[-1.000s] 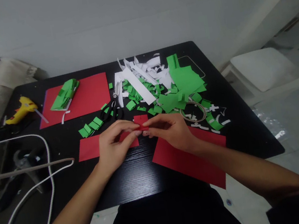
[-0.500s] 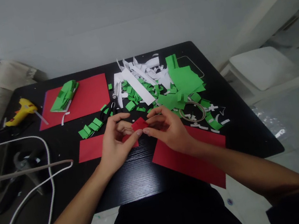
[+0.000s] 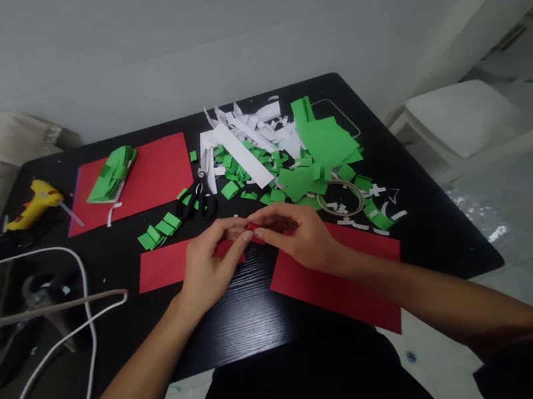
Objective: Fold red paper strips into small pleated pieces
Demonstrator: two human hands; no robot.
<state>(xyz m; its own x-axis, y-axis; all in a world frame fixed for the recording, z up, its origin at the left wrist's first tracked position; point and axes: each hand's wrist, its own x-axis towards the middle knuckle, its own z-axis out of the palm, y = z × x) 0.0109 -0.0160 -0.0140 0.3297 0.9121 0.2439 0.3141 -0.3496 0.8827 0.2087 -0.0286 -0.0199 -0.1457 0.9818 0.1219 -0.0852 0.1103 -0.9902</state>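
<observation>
Head view: we pinch the small red paper piece (image 3: 252, 227) between left hand (image 3: 206, 266) and right hand (image 3: 297, 235), both grips closed on it just above the table (image 3: 245, 317); half a second on, it sits lower, flatter, nearly hidden by fingertips, the fold seemingly pressed tighter

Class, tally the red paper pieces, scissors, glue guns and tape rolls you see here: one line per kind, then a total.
Red sheets lying flat: 3
Small red piece pinched between left hand and right hand: 1
Scissors: 1
Yellow glue gun: 1
Tape roll: 1
Total: 7
</observation>
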